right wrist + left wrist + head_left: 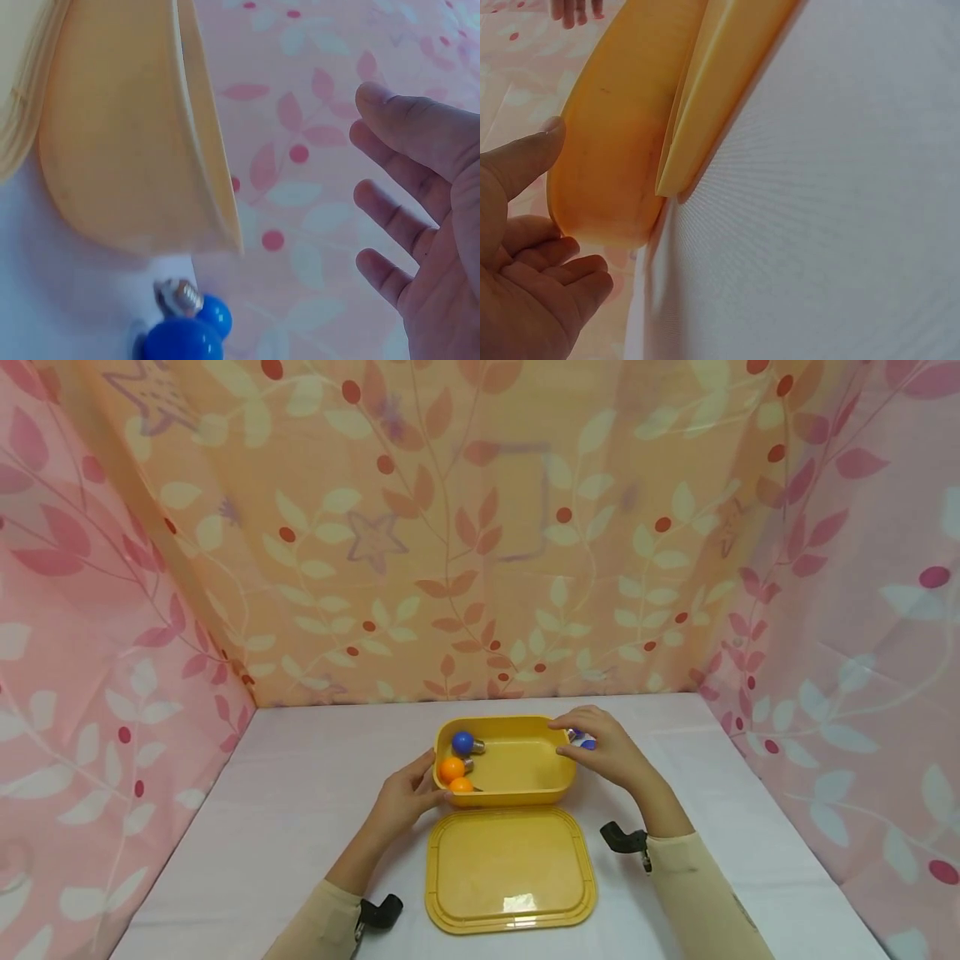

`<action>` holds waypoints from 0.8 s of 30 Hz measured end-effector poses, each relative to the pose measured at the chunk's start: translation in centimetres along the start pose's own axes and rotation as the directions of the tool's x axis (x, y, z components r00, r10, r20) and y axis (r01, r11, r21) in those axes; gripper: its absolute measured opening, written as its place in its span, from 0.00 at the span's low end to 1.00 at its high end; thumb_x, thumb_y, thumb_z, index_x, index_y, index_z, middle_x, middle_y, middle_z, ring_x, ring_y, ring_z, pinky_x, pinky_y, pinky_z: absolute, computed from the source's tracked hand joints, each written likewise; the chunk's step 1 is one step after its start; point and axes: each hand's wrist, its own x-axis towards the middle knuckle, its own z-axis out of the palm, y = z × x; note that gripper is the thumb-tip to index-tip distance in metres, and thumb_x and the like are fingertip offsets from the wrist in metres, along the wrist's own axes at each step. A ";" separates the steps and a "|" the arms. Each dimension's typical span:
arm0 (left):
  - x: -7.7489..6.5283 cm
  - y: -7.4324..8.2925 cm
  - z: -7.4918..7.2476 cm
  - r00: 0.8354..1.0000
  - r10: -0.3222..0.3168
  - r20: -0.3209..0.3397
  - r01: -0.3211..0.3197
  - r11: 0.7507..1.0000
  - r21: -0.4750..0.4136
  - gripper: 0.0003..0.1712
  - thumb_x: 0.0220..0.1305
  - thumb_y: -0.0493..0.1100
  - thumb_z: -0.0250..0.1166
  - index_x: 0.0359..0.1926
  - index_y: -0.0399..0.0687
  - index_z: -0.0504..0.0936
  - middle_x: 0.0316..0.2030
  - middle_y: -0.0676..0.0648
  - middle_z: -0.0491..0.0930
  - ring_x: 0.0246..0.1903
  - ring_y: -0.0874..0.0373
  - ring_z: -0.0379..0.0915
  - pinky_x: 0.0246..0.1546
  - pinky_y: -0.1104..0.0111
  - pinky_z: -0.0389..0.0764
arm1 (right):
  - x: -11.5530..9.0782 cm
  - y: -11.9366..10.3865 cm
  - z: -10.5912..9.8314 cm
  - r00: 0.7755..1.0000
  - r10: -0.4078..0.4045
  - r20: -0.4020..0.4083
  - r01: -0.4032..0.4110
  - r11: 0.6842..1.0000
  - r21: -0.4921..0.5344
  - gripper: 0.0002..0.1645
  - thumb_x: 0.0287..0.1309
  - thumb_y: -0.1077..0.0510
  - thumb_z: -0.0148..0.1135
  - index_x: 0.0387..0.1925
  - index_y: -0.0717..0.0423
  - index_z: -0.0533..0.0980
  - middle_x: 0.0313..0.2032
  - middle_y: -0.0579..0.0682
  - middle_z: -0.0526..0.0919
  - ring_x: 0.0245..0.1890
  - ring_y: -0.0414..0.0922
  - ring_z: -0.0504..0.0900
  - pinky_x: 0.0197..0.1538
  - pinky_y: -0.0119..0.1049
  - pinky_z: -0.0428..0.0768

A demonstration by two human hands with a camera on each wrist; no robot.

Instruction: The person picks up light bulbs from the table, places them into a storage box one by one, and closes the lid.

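A yellow plastic box (pixel 528 768) sits uncovered on the table. At its left end lie a blue light bulb (pixel 462 743) and two orange light bulbs (pixel 452 769). My left hand (pixel 401 795) holds the box's near left corner, thumb at the front and fingers at the end wall. Over the right end is my right hand (pixel 606 747), fingers apart and holding nothing. Beyond that end, partly behind the right hand in the head view, blue bulbs (pixel 184 341) with a silver screw base lie on the table.
The matching yellow lid (pixel 510 870) lies flat on the white tablecloth (pixel 300 793), right in front of the box. Patterned cloth walls (pixel 450 568) stand behind and at both sides. A dark wrist mount (pixel 624 838) sits on each forearm.
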 end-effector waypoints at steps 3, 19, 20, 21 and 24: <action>0.0 0.0 0.0 1.000 -0.004 0.006 0.004 1.000 0.003 0.49 0.58 0.50 0.78 0.77 0.54 0.65 0.75 0.55 0.64 0.75 0.53 0.59 0.73 0.52 0.64 | -0.7 0.7 -0.7 0.999 0.040 -0.027 -0.039 0.999 0.022 0.24 0.55 0.59 0.78 0.54 0.45 0.84 0.52 0.40 0.86 0.57 0.42 0.77 0.64 0.48 0.74; -0.2 0.0 0.0 1.000 -0.007 0.014 0.007 1.000 0.012 0.49 0.58 0.53 0.78 0.77 0.56 0.65 0.75 0.55 0.65 0.76 0.52 0.59 0.74 0.51 0.64 | -2.7 4.2 -2.5 0.962 0.273 -0.002 -0.272 0.957 -0.099 0.22 0.59 0.56 0.75 0.56 0.42 0.84 0.55 0.44 0.86 0.63 0.51 0.72 0.70 0.64 0.62; -0.2 0.0 0.0 1.000 -0.009 0.016 0.008 1.000 0.010 0.50 0.58 0.53 0.78 0.77 0.57 0.65 0.75 0.55 0.65 0.76 0.52 0.59 0.74 0.51 0.64 | -2.8 4.5 -2.5 0.957 0.292 0.005 -0.289 0.951 -0.106 0.22 0.59 0.55 0.75 0.56 0.41 0.84 0.55 0.44 0.85 0.63 0.51 0.71 0.69 0.64 0.63; -0.2 0.0 0.0 1.000 -0.009 0.016 0.009 1.000 0.007 0.50 0.58 0.53 0.78 0.78 0.57 0.65 0.75 0.56 0.65 0.76 0.52 0.59 0.74 0.51 0.63 | -2.9 4.7 -2.5 0.952 0.305 0.012 -0.302 0.947 -0.108 0.22 0.59 0.55 0.75 0.56 0.40 0.84 0.56 0.45 0.85 0.63 0.52 0.71 0.69 0.64 0.63; -0.3 0.0 0.0 1.000 -0.008 0.011 0.008 1.000 0.003 0.49 0.58 0.52 0.78 0.78 0.58 0.65 0.75 0.56 0.65 0.76 0.52 0.59 0.74 0.50 0.63 | -3.3 5.6 -2.2 0.940 0.339 0.034 -0.333 0.936 -0.109 0.23 0.60 0.56 0.75 0.57 0.42 0.84 0.57 0.47 0.84 0.63 0.54 0.70 0.68 0.64 0.65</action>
